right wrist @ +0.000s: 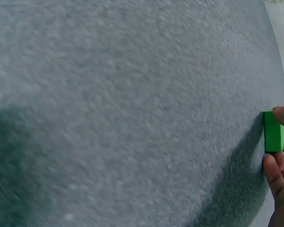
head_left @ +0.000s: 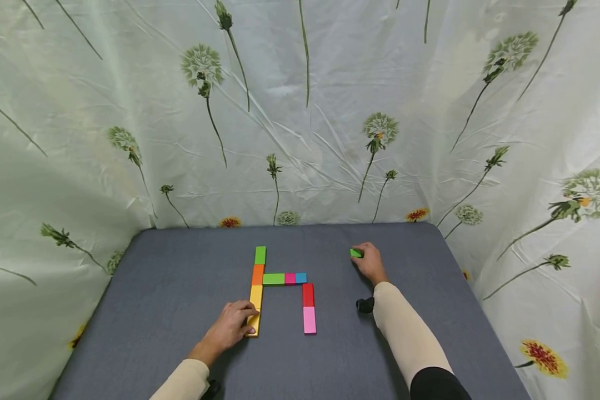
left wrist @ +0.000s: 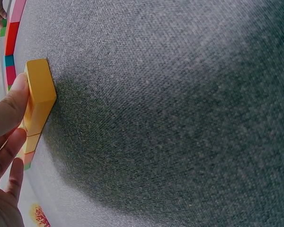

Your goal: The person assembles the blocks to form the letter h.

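My left hand (head_left: 231, 323) holds the nearest yellow block (left wrist: 41, 82) by its sides, at the near end of a column of blocks. Beyond it in that column lie a second yellow block (head_left: 255, 296), an orange block (head_left: 258, 275) and a green block (head_left: 260, 255). A row branches right from the column: a long green block (head_left: 274, 279), a magenta block (head_left: 290, 278) and a blue block (head_left: 301, 278). Below the row's right end come a red block (head_left: 308, 295) and a pink block (head_left: 309, 320). Farther right, my right hand (head_left: 370, 262) pinches another green block (right wrist: 273, 132) between thumb and fingers.
The blocks lie on a table covered in grey cloth (head_left: 180, 266). Behind it and along both sides hangs a pale curtain (head_left: 320, 139) with a dandelion print. A small black device (head_left: 365, 305) sits at my right wrist.
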The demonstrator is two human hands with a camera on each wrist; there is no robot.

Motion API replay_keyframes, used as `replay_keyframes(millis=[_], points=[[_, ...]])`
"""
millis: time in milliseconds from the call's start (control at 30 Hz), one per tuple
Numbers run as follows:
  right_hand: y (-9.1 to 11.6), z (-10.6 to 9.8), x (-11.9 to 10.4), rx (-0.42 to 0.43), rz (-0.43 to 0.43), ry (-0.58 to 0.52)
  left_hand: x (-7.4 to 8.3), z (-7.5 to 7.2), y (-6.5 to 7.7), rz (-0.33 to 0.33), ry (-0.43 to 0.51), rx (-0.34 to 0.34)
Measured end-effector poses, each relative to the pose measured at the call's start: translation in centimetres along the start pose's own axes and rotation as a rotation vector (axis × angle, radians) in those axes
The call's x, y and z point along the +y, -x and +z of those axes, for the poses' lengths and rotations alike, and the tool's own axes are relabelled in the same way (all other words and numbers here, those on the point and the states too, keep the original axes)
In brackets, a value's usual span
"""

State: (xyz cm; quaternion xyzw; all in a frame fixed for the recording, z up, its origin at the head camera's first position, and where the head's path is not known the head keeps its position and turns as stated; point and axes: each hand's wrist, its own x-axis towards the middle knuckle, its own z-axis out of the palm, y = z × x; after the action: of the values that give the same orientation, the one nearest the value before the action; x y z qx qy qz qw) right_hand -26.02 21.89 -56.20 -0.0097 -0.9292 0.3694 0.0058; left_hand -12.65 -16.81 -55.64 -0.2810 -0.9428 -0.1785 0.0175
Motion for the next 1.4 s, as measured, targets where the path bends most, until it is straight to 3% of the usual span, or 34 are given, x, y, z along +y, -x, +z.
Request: replay_keyframes(millis=[200,433,800,1400], points=[[0.6,1.0,-0.7,-0.051,-0.009,0.001,0.0,0.1,0.0,0.000,0.005,-0.003],[1.4,2.6,-2.0,-0.055,-0.128,-0.003,0.0,0.1,0.0,0.000,0.004,0.003],[2.8,5.2,-3.9,-0.101,-0.248,-0.055,0.0,0.3,0.1,0.021,-0.004,0.044],[4.2,6.9,-5.6,-0.103,-0.243,-0.165,0.0,0.1,0.1,-0.013,0.003,0.010]])
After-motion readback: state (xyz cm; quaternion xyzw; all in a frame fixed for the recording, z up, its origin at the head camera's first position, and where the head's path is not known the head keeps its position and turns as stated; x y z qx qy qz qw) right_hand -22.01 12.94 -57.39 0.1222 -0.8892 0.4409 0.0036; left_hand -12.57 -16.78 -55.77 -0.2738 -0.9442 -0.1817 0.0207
